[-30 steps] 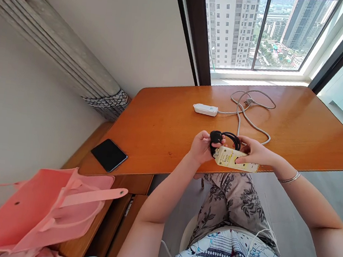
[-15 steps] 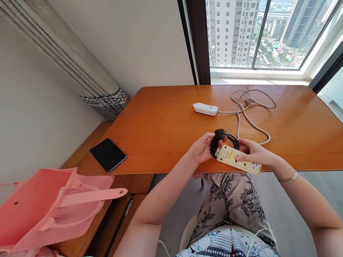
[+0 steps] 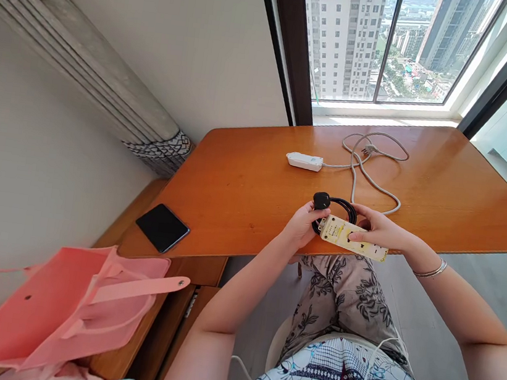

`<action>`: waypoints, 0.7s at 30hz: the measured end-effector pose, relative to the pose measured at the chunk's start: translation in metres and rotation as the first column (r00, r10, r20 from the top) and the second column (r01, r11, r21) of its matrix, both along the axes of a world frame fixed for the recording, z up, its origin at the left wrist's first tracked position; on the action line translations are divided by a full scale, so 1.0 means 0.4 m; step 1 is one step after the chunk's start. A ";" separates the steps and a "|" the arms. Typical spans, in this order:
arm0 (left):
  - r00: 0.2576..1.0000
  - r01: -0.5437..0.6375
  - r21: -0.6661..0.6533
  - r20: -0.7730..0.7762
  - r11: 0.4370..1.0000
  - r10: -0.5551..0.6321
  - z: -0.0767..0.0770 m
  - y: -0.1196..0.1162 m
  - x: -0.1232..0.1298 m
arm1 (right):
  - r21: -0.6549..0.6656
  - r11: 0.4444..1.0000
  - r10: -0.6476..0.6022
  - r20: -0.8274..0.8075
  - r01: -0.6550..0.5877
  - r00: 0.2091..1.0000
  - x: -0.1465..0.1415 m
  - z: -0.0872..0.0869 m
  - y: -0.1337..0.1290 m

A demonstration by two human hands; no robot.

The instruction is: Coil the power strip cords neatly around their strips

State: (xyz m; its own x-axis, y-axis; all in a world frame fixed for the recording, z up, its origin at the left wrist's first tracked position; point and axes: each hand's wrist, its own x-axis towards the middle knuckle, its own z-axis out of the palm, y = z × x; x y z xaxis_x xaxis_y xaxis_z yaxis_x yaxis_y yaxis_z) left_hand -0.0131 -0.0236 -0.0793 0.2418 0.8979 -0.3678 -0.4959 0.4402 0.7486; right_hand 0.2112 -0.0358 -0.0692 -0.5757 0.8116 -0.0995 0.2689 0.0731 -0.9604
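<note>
Over the table's front edge, my right hand (image 3: 381,229) grips a pale yellow power strip (image 3: 336,231) with printed markings, thumb on its top face. A black cord (image 3: 349,209) is bundled in loops against the strip's far side. My left hand (image 3: 304,225) is closed around the left part of this cord, thumb just below the black plug (image 3: 322,200). The loops pass partly behind my fingers, so some of the cord is hidden. Farther back lies a white power strip (image 3: 304,161), its white cable (image 3: 378,188) curling to the right.
A black phone (image 3: 162,228) lies on the left of the wooden table (image 3: 234,194). An open pink bag (image 3: 65,308) stands on a lower wooden surface at the lower left. The window (image 3: 384,51) is behind the table.
My left thumb has shifted onto the cord below the plug. The black plug has turned and now sits slightly farther left above my fingers. The strip stays in my right hand.
</note>
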 end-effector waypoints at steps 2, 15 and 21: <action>0.999 -0.006 0.029 -0.033 1.000 0.007 -0.005 0.003 0.002 | 0.027 1.000 0.006 0.022 -0.007 1.000 -0.001 0.005 -0.004; 0.990 0.109 -0.042 0.093 0.993 -0.104 -0.014 0.050 -0.030 | -0.356 0.925 -0.204 -0.175 0.131 0.963 -0.003 -0.039 0.008; 0.983 0.161 0.041 0.085 0.986 -0.164 -0.024 0.015 -0.026 | -0.322 0.913 -0.326 -0.213 0.249 0.921 -0.012 -0.061 0.007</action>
